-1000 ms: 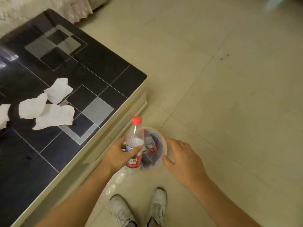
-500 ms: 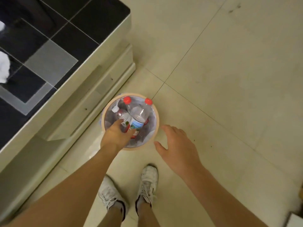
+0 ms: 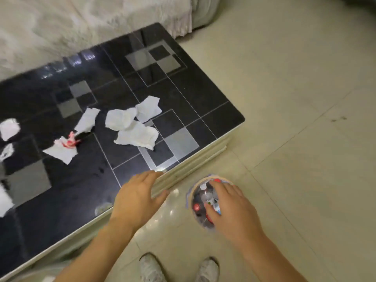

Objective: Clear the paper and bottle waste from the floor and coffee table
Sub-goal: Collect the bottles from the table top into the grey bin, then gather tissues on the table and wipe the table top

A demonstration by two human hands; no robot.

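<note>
Several torn white paper pieces [image 3: 134, 127] lie on the black glass coffee table [image 3: 183, 88]; one paper piece with red marks [image 3: 65, 147] sits further left. A small round bin [image 3: 194, 188] stands on the floor by the table's corner and holds plastic bottles [image 3: 203, 198] with red caps. My left hand [image 3: 138, 196] hovers over the table's near edge, fingers spread and empty. My right hand [image 3: 234, 208] is spread over the bin, its fingertips resting on the bottles and hiding part of the bin.
A sofa with a pale lace cover [image 3: 81, 27] runs behind the table. Beige tiled floor [image 3: 295, 139] stretches to the right. My two white shoes [image 3: 150, 267] stand just below the bin. More paper scraps [image 3: 9, 128] lie at the table's left edge.
My left hand has let go of the bottle into the bin and moved up over the table edge. My right hand has moved onto the bin's contents. The view has tilted up toward the table.
</note>
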